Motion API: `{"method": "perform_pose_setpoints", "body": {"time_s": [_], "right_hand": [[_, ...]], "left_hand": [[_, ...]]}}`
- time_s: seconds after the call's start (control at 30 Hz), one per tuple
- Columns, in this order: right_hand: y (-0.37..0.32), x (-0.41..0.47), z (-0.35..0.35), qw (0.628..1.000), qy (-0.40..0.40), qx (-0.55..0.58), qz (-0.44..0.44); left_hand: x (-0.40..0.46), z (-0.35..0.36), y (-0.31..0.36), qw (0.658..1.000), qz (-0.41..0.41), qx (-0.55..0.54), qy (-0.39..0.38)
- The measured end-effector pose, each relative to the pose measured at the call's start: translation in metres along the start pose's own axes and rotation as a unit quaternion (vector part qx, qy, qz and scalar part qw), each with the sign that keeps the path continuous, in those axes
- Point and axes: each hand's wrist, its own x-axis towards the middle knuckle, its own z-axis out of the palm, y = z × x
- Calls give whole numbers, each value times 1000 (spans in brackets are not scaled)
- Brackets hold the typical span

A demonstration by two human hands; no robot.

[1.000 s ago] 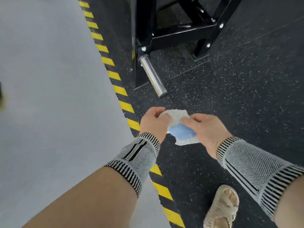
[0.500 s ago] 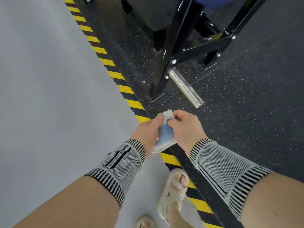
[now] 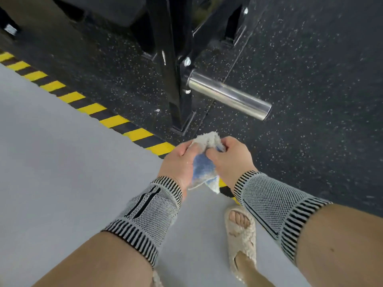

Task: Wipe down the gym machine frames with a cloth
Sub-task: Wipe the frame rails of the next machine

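Cloth: you hold the cloth [image 3: 204,162] bunched between both hands, at 6 o'clock of the black machine frame [image 3: 176,79].
Fingers: left hand [image 3: 178,162] and right hand [image 3: 230,160] both grip it.
Change: 1 second ago it lay spread; now it's folded and you stand closer.
Meaning: wiping looks ready to start.

Black frame post [image 3: 176,79] and chrome peg [image 3: 228,95] just ahead

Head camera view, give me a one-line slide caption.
Both hands, left hand and right hand, bunch a cloth before the black machine frame.
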Motion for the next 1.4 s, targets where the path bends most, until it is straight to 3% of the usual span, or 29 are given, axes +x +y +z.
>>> {"method": "perform_pose_setpoints", "body": {"time_s": [0.17,0.3,0.47,0.53,0.7,0.97,1.1,1.23,1.33,1.4], "right_hand": [[13,14,26,985,67,147,64],[21,23,40,967,137,185,104],[27,54,86,942,254,179,123],[22,77,114,935,272,198,115],[5,155,169,940,281,190,13],[-6,215,197,943,279,128,-132],[-23,244,150,958,258,23,-125],[-9,235,172,964,236,50,-114],[15,220,191,974,173,66,-128],[11,226,180,973,197,65,-106]], "left_hand": [[50,-9,0,999,14,40,1],[79,-20,4,998,17,52,-33],[130,-66,4,960,145,219,-96],[153,-85,3,937,180,286,-86],[205,-106,-1,910,275,311,6],[285,-105,8,850,408,332,29],[275,-101,11,861,407,306,2],[269,-98,12,870,397,294,4],[274,-97,11,866,405,292,22],[281,-97,11,861,410,300,23]]}}
